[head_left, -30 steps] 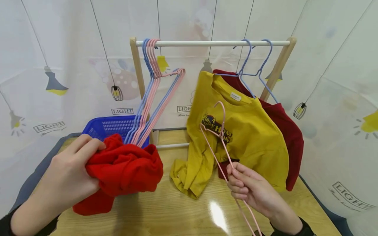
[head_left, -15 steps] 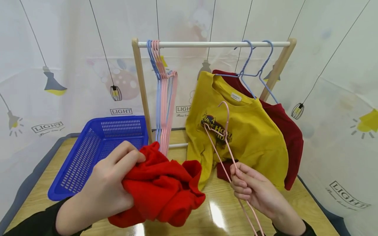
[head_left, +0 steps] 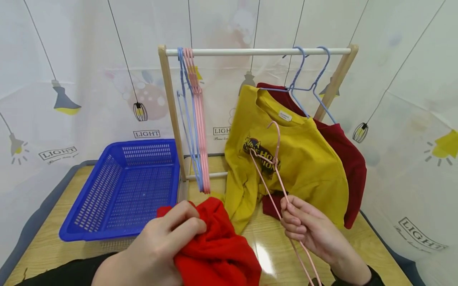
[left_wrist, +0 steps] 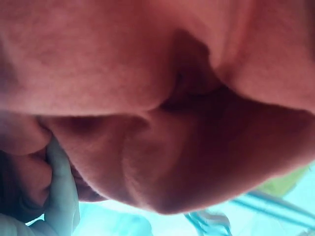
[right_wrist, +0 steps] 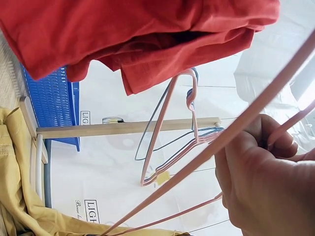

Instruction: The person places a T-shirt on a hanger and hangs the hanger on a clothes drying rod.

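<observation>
My left hand (head_left: 154, 246) grips a bunched red garment (head_left: 222, 246) low over the table's front, and its lower part runs out of the head view. Red cloth (left_wrist: 157, 162) fills most of the left wrist view, with only some fingers (left_wrist: 61, 187) showing at the left. To the right, my right hand (head_left: 311, 230) pinches a pink hanger (head_left: 277, 159) by its side wires, hook upward. Behind that hanger a yellow sweatshirt (head_left: 286, 147) hangs on a blue hanger (head_left: 298, 71), and a dark red garment (head_left: 352, 171) hangs behind it on another.
A blue plastic basket (head_left: 84, 198) stands on the table at the left. The rack's white rail (head_left: 232, 52) bears several blue and pink hangers (head_left: 200, 131) at its left end. Wooden posts (head_left: 171, 115) hold the rail up. A printed curtain surrounds the table.
My left hand has carried the red garment from in front of the basket rightward and down towards the front. The hangers at left have swung back and turned. My right hand has barely moved.
</observation>
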A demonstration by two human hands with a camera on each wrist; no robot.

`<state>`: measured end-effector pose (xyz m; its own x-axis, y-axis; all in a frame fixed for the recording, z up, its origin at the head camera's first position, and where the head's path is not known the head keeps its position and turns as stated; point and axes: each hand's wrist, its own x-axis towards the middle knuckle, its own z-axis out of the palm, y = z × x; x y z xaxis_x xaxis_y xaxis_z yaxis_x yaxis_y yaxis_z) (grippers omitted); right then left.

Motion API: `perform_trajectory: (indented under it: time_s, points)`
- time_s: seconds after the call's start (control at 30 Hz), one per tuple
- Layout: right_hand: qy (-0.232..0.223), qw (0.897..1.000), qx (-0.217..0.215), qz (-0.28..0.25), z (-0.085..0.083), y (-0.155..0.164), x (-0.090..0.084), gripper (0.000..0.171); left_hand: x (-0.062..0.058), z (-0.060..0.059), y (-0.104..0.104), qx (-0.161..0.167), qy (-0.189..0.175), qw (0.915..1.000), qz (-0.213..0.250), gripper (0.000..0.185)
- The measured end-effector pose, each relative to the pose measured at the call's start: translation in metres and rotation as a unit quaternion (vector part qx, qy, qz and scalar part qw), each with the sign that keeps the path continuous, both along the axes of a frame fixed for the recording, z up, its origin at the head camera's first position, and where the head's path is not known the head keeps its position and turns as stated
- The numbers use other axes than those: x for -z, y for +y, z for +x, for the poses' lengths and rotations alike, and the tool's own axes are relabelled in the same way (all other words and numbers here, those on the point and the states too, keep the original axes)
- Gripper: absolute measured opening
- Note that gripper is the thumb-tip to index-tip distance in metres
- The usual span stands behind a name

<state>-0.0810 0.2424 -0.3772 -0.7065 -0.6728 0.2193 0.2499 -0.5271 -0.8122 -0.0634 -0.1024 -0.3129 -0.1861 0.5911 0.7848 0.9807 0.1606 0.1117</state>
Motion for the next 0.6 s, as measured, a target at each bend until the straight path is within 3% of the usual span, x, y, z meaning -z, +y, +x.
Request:
perform_trajectory:
  time_s: [0.1, 0.23, 0.37, 0.6]
  points:
    - [-0.003, 1.000, 0.003, 0.000, 0.002, 0.002, 0.001, 0.040, 0.003, 0.003, 0.008, 0.011, -0.012, 0.9997, -0.016, 0.016]
    - [-0.008, 1.000, 0.002, -0.003, 0.003, 0.003, 0.001, 0.040, 0.005, 0.000, 0.017, -0.039, -0.028, 0.9981, -0.038, 0.043]
    - [-0.011, 1.000, 0.001, -0.004, 0.003, 0.005, 0.003, 0.040, 0.010, -0.019, 0.028, -0.101, -0.019, 0.9940, -0.037, 0.049]
    - [0.002, 1.000, 0.003, -0.012, 0.002, 0.009, 0.001, 0.042, 0.025, -0.056, 0.039, -0.193, -0.075, 0.9767, -0.056, 0.047]
